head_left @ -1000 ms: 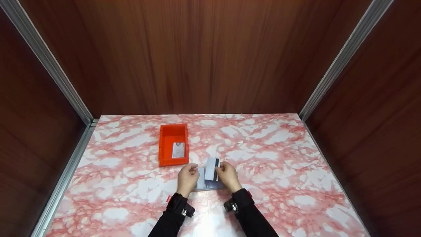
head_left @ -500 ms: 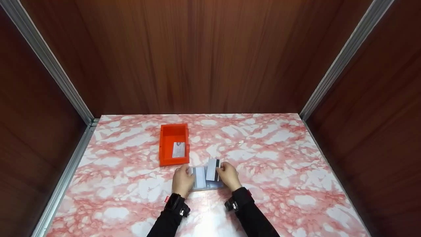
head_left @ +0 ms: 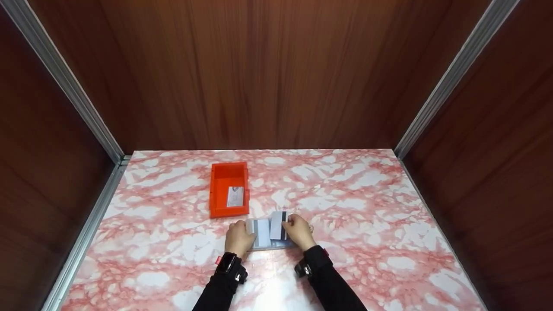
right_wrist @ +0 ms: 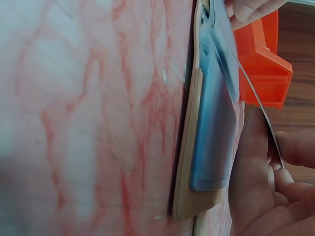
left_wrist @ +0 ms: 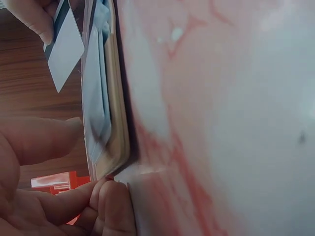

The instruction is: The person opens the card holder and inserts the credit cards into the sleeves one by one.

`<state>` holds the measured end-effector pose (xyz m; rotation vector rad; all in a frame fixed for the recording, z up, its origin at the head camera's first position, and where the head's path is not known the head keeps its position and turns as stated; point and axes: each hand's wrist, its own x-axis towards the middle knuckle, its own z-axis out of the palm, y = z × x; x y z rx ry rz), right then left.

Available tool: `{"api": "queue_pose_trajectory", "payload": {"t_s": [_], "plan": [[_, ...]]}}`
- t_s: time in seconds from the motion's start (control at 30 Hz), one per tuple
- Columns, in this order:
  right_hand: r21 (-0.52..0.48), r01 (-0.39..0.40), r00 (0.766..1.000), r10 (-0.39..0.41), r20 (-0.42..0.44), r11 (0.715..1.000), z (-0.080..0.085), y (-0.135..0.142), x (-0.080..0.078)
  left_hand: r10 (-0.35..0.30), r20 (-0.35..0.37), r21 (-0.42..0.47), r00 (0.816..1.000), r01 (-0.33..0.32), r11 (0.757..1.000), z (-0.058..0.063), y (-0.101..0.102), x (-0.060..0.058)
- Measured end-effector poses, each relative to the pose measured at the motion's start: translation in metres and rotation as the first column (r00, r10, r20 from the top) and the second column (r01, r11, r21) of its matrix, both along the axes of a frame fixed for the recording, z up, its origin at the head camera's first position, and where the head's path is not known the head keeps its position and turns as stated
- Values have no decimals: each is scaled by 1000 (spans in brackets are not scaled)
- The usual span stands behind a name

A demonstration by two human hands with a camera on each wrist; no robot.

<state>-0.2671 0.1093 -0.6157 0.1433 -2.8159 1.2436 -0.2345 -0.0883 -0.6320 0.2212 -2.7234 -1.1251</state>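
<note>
A card holder (head_left: 262, 235) lies spread on the table, with a tan cover (left_wrist: 117, 113) and clear bluish plastic sleeves (right_wrist: 212, 132). My left hand (head_left: 238, 238) holds its left edge: the fingers are at the corner and the thumb reaches over the sleeve side. Between thumb and fingers, my right hand (head_left: 301, 231) pinches a white card (head_left: 276, 225) with a black stripe by its striped long side. In the head view this card overlaps the right half of the holder. Seen from the left wrist, the card (left_wrist: 68, 59) is tilted above the sleeves.
Beyond the left hand stands an orange bin (head_left: 229, 212), with a printed white card (head_left: 235, 196) inside it. The table (head_left: 367, 224) has a red and white marbled top. Dark wood-grain panels (head_left: 259, 77) enclose its back and sides.
My left hand has shifted left from over the holder to its left edge, uncovering the left sleeve. The right hand has brought the striped card slightly nearer to me and straightened it.
</note>
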Motion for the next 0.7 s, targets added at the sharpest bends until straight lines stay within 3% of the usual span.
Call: {"api": "queue_pose_trajectory", "payload": {"t_s": [0.43, 0.7], "plan": [[-5, -2, 999, 2, 32, 1000, -2, -2, -3, -2, 54, -20, 999, 3, 1000, 1, 0, -1], [7, -10, 1000, 10, -21, 1000, -6, -4, -2, 0, 67, -18, 998, 1, 1000, -1, 0, -1]]}}
